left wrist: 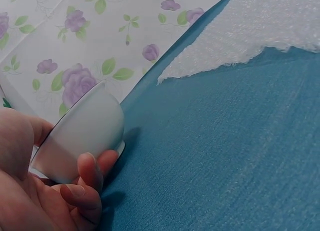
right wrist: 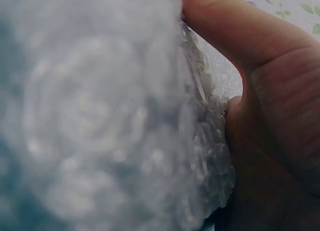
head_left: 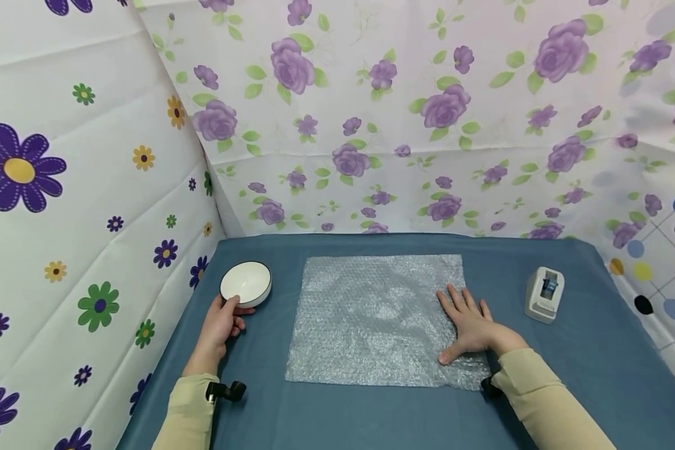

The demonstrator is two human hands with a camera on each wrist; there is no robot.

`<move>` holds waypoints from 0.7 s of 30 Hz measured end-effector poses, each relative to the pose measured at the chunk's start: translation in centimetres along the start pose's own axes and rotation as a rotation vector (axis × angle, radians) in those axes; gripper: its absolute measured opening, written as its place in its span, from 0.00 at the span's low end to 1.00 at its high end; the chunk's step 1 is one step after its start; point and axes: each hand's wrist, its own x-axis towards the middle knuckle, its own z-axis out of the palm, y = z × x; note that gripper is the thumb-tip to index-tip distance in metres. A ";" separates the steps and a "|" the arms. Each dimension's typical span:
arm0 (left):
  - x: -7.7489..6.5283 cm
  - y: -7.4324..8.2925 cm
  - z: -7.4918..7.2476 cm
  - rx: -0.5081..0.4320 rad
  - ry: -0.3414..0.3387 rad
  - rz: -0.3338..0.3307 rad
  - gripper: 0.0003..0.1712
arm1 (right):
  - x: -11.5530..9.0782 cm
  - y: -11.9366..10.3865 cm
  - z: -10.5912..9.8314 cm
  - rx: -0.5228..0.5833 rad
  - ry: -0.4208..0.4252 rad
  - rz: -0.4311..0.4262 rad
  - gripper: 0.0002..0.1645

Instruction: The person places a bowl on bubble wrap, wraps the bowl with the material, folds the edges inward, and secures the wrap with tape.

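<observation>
A white bowl point(head_left: 246, 281) with a dark rim stands at the table's far left. My left hand point(head_left: 220, 325) grips its near side, thumb over the rim and fingers beneath the outer wall. In the left wrist view the bowl point(left wrist: 85, 131) shows its side and foot close to the cloth. A sheet of bubble wrap point(head_left: 371, 319) lies spread in the middle of the table. My right hand point(head_left: 472, 328) rests on its right part, fingers spread and straight. Close up in the right wrist view, the wrap point(right wrist: 100, 111) bulges near the thumb.
A white tape dispenser point(head_left: 544, 295) with a small blue roll stands at the right. The blue cloth point(head_left: 371, 415) covers the table. Flowered curtains point(head_left: 349, 125) hang behind it and along the left side.
</observation>
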 end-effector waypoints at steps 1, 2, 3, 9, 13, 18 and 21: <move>0.0 0.0 0.0 0.000 -0.004 -0.003 0.27 | -0.1 -0.3 -0.2 0.020 -0.004 -0.001 0.95; 0.0 0.0 -0.1 0.001 -0.008 -0.005 0.27 | -0.2 -0.4 -0.3 0.023 -0.005 0.004 0.95; 0.0 0.0 0.0 0.000 -0.009 -0.006 0.27 | -0.3 -0.6 -0.4 0.037 -0.003 0.002 0.95; -0.1 0.0 0.2 0.002 0.000 -0.012 0.26 | -0.2 -0.4 -0.3 0.038 -0.003 0.004 0.96; -0.2 0.1 0.5 -0.003 -0.009 -0.003 0.25 | 0.1 0.0 0.0 0.002 -0.001 0.018 0.97; -0.6 0.4 1.2 0.002 -0.027 0.019 0.28 | 0.5 0.5 0.5 -0.050 0.001 0.032 0.97; -0.7 0.5 1.8 0.005 -0.047 0.022 0.30 | 0.6 0.5 0.6 -0.038 0.006 0.022 0.97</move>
